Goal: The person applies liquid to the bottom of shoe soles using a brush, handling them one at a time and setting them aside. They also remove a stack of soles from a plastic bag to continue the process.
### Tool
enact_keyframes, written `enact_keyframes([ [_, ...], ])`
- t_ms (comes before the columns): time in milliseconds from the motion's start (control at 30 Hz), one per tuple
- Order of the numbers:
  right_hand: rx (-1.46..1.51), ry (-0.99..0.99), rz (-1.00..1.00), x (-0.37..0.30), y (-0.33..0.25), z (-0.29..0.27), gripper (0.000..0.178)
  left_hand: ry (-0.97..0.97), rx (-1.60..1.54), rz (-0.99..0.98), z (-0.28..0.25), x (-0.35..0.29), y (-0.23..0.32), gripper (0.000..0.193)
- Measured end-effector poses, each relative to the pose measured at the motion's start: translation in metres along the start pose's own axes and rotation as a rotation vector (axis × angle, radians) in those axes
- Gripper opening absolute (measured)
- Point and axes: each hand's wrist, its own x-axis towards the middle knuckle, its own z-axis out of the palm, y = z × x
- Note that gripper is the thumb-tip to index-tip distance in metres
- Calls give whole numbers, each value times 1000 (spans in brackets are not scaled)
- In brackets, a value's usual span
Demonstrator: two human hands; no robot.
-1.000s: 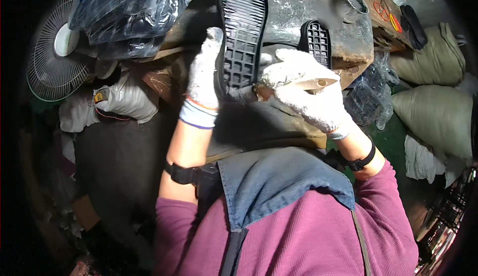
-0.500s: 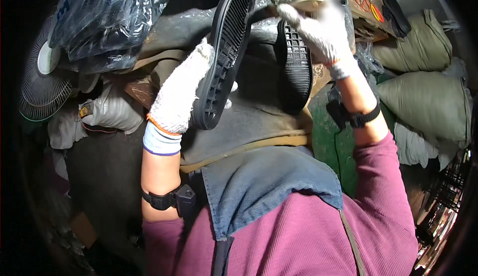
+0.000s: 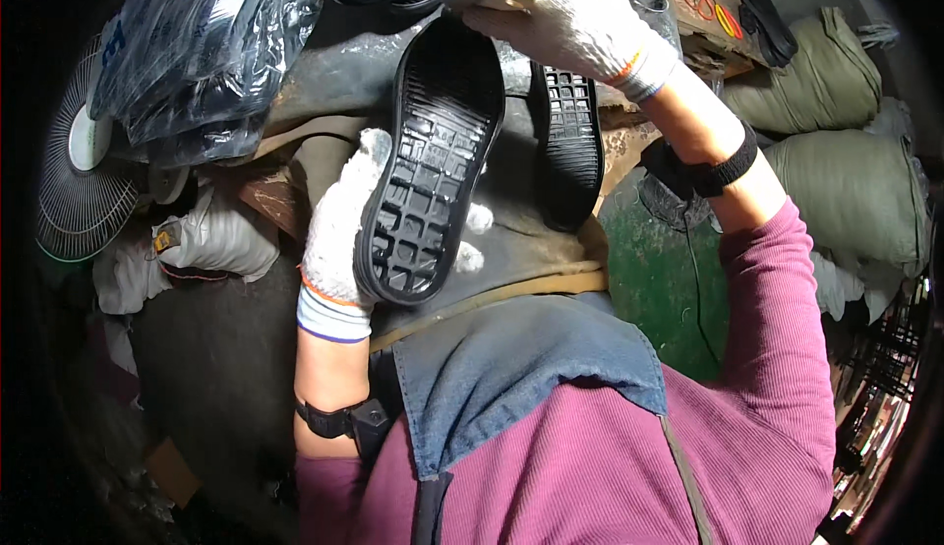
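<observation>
Left gloved hand [image 3: 337, 225] is closed around the edges of a black shoe sole [image 3: 433, 166], gridded face visible, held above a grey cover [image 3: 526, 240]. Right gloved hand [image 3: 553, 12] is curled at the sole's far end; its contents cannot be determined. A second sole [image 3: 573, 151] lies to the right.

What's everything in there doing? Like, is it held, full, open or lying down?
Left hand: gloved, gripping a sole.
Right hand: gloved, curled over that sole's far end; anything inside is mostly hidden.
Held sole: tilted, grid side showing.
Second sole: resting, grid side up.
Plastic bag: stuffed, crinkled.
Green sacks: full, bulging.
Cup: open-topped; contents unclear.
Fan: can't tell if it's spinning.
</observation>
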Motion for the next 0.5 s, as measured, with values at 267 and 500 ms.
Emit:
enact_keyframes([
  [267,423,352,672,-51,-25,42,16,-77,42,59,-23,5,4,75],
  [500,610,361,876,-73,-59,91,17,-101,-48,-4,-30,9,-1,74],
])
